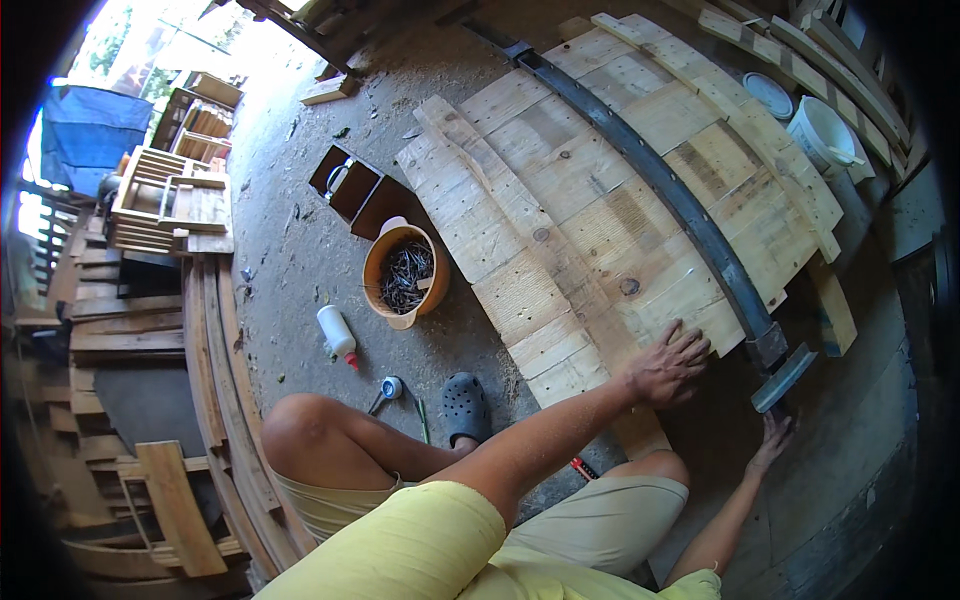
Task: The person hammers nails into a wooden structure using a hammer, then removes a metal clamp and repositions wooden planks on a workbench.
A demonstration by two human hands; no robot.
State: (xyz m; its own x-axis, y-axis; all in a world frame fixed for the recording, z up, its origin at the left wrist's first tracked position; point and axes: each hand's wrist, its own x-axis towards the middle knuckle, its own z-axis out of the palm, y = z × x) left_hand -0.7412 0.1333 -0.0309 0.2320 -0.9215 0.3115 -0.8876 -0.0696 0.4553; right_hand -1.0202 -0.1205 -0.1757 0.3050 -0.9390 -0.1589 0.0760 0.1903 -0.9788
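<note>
Both arms of a seated person in yellow sleeves extend toward a broad panel of joined pale boards (600, 235), across which a long dark bar clamp (640, 162) lies lengthwise, between two wooden battens (515, 212). The left arm runs almost straight, up and to the right, over the bent knees; its wrist is slightly flexed, and the left hand (668, 370) rests palm down on the near end of the panel, knuckles raised and fingers bent, somewhat spread. From where I stand, I cannot tell whether its thumb pinches the board's edge. The right arm reaches out lower and farther to the right, forearm slanting upward from a bent elbow, and the right hand (772, 442) meets the near end of the clamp, just below a grey metal strip (785, 378). Its fingers are bent toward that end, though how tightly they close there I cannot tell. On the concrete floor (290, 240), to the left of the panel, stand an orange basin (372, 270) of nails (405, 272) and a dark open box (375, 205); nearer the knees, a white bottle (335, 328) with a red cap lies near a grey clog (466, 405) on one foot.
</note>
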